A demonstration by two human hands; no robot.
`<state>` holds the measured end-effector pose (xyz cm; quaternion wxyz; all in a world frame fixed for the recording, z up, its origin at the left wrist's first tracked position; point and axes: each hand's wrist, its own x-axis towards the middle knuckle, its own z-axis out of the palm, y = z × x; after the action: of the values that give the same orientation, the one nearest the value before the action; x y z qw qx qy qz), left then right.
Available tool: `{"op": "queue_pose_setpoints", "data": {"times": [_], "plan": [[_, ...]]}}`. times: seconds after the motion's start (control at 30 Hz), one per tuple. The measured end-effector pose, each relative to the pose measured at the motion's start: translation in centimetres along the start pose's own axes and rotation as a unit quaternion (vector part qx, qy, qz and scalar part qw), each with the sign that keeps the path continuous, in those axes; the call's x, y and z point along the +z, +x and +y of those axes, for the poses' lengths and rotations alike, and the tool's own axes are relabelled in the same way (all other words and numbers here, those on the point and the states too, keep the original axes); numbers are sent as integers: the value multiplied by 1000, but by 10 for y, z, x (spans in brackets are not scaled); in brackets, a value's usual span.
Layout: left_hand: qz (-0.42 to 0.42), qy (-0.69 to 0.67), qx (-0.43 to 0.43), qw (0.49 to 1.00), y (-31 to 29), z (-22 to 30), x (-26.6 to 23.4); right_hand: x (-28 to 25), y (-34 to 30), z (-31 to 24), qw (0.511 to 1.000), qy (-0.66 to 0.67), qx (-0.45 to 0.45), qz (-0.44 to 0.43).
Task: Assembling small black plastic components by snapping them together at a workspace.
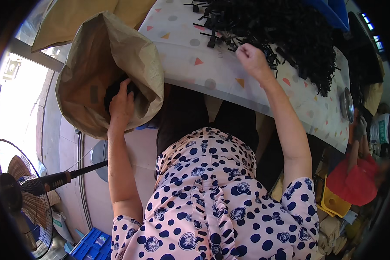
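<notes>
A large brown paper sack point(149, 56) stands with its mouth gaping at the left. Inside its mouth is my left hand point(122, 106), fingers curled against a dark clump of black plastic pieces point(112, 93). How many pieces it grips is hidden. On the table, a big heap of small black plastic pieces point(286, 32), many with thin stems, spreads across the far right. My right hand point(252, 60) is closed at the heap's near edge, above the tabletop. What its fingers pinch, if anything, is too small to make out.
The table point(223, 71) has a pale patterned cover. A blue bin point(336, 13) is behind the heap, and a metal bowl point(346, 105) at the right edge. A fan point(24, 190) and blue crate point(91, 245) stand lower left. A person in red point(355, 180) works at right near a yellow chair point(333, 201).
</notes>
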<state>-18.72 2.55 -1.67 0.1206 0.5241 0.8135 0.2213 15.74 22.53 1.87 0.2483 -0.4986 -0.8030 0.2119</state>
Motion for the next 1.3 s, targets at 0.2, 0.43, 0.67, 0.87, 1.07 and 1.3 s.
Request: {"op": "queue_pose_setpoints", "data": {"times": [0.2,0.43,0.67,0.87,1.07,1.3], "plan": [[-20,60,-20,998,4,11,-2,-47,2,-9,808,545,198,-103],[-73,-516,29,853,-22,115,-16,-16,-46,-38,868,475,125,-76],[-323,-751,-3,576,-34,151,17,11,-107,-68,949,288,-117,-59],[-332,-752,-60,567,-47,143,31,19,-128,-58,952,264,-115,-109],[-279,-693,-62,662,-63,150,34,22,-143,-62,941,318,-47,-104],[-184,-489,91,848,-75,156,41,22,-143,-84,927,357,-14,-113]]}}
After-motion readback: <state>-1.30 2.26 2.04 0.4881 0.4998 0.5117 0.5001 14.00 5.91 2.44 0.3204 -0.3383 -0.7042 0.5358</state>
